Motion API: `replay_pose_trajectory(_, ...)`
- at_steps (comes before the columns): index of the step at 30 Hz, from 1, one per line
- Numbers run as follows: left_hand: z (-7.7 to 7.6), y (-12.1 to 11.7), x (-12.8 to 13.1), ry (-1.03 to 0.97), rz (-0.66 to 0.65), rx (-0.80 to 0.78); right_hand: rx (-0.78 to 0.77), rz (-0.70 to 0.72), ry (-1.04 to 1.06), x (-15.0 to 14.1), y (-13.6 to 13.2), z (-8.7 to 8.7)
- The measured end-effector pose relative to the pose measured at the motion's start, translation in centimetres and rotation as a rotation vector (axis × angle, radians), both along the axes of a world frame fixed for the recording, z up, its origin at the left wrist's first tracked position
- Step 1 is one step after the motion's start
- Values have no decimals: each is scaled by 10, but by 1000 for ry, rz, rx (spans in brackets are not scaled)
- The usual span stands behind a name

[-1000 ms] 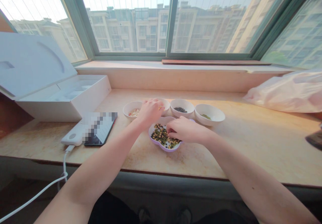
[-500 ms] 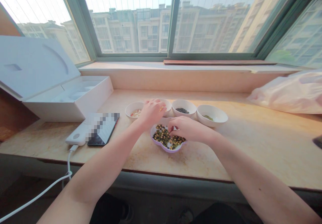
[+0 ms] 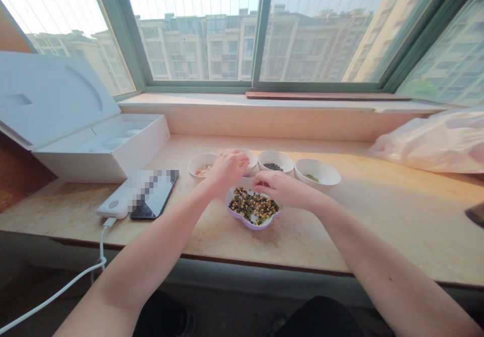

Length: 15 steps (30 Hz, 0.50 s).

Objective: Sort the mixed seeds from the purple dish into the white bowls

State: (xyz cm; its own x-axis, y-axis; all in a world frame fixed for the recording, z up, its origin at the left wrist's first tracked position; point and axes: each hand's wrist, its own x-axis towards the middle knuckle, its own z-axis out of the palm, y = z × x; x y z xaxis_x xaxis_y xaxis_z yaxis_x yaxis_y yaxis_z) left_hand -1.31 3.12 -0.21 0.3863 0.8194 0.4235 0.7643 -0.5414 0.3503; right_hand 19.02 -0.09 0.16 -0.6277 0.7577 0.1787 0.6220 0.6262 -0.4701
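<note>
My left hand point(image 3: 227, 171) hangs with bunched fingers over a small white bowl point(image 3: 251, 156), hiding most of it; yellowish grains show at the fingertips. My right hand point(image 3: 282, 189) curls just above the back of a lilac flower-shaped dish point(image 3: 242, 221) heaped with mixed green, dark and tan beans point(image 3: 254, 207). Whether either hand pinches a grain is too small to tell. Nearby stand other white bowls: pale seeds in one point(image 3: 195, 163), black beans in another point(image 3: 276, 156), and a few green beans in the last point(image 3: 321, 175).
The bowls stand on a marble windowsill point(image 3: 378, 226) with a front edge below them. To the left are an open white box point(image 3: 102, 148), a white power bank point(image 3: 113, 205), a phone point(image 3: 155, 195) and a white cable point(image 3: 56, 291). A plastic bag point(image 3: 431, 148) lies at right.
My right hand has lifted off the beans and moved back toward the dish's far rim. My left hand stays over its bowl. The view has shifted slightly.
</note>
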Motion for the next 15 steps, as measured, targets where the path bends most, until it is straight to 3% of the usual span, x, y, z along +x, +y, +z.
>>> replay_pose_trajectory(3,2,-6,2,-24,-58,-20,64,-123,28,12,6,7)
replay_pose_trajectory(8,8,-21,7,127,-270,-98,230,-517,6,54,25,20)
replay_pose_trajectory(11,9,-30,7,267,-402,-151,188,-621,-125,82,37,23)
replay_pose_trajectory(15,10,-36,8,392,-499,-220,80,-645,-279,108,48,20)
